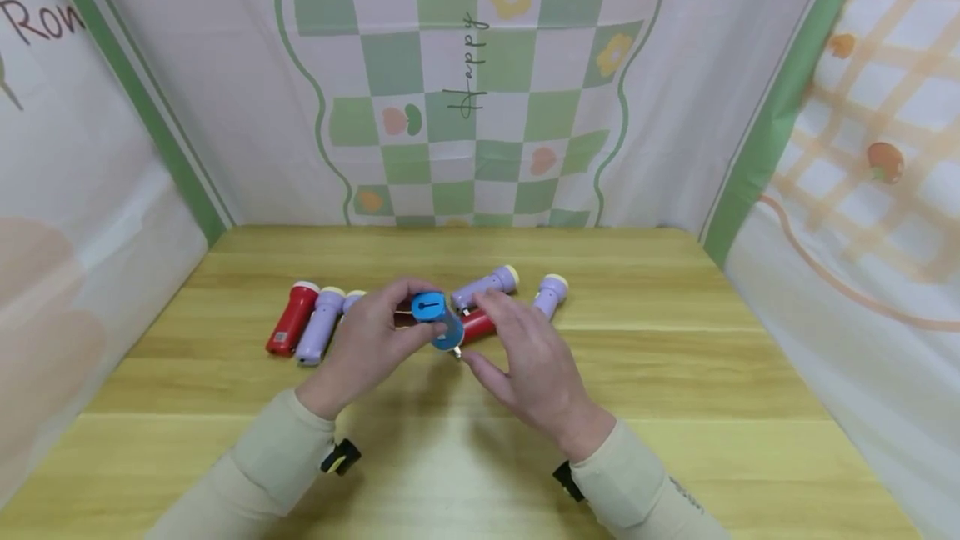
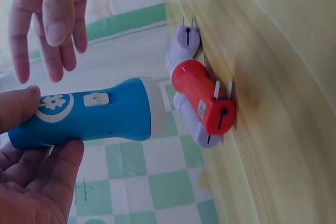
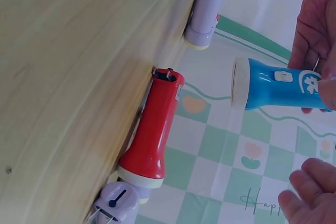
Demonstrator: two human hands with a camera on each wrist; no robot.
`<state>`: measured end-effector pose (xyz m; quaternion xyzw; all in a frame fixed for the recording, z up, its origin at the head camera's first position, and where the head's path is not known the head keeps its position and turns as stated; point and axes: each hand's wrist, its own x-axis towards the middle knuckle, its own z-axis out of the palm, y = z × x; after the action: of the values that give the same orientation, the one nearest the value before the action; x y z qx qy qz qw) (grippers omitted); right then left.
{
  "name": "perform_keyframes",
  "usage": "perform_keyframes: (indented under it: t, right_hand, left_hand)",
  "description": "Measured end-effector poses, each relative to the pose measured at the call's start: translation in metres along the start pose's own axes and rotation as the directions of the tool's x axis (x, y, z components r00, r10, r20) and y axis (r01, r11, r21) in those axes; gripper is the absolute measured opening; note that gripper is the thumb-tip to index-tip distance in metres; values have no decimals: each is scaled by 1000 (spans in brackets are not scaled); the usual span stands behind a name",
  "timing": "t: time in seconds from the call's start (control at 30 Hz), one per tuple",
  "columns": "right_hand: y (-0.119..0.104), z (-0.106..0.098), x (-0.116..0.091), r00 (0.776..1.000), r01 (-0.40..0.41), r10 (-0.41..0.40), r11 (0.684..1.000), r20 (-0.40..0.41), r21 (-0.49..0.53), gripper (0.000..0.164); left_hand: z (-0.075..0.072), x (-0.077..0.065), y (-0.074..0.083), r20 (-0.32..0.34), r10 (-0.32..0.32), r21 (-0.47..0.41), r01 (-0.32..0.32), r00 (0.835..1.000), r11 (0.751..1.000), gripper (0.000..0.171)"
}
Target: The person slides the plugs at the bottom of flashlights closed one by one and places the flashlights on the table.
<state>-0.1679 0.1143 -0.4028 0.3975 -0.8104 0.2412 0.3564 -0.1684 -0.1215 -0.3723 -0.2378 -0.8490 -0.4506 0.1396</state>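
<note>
My left hand (image 1: 367, 336) grips a blue flashlight (image 1: 447, 330) between thumb and fingers, above the table. Its slotted tail end faces up and its white-rimmed lens end points down. A white slide switch and a flower emblem show on its side in the left wrist view, where metal also shows near my fingers. To the right, my right hand (image 1: 532, 357) is held apart from the blue flashlight, fingers extended, with nothing in it. Behind the hands a red flashlight (image 2: 206, 98) lies with its metal prongs out, between two purple flashlights (image 1: 483, 286) (image 1: 551, 294).
On the wooden table (image 1: 645, 390), at the left, another red flashlight (image 1: 292, 319) lies beside a purple flashlight (image 1: 321, 327). One more purple flashlight (image 1: 354, 299) is partly hidden by my left hand. A patterned cloth (image 1: 480, 65) hangs behind the table, with cloth at both sides.
</note>
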Motion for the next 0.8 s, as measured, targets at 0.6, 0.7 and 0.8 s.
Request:
perform_keyframes:
  t: [0.6,0.7,0.8]
  right_hand:
    - [1,5,-9,984,-89,112,983,139,-163,98]
    - [2,6,-10,983,-87,115,978,142,-187,101]
    - [3,7,-11,981,-83,118,973,155,-215,102]
  left_hand:
    - [-13,2,-22,-35,-49,200,56,998,978,38]
    - [-13,2,-25,-41,-32,232,41,999,972,38]
    - [-13,2,-28,-44,-12,288,24,999,957,38]
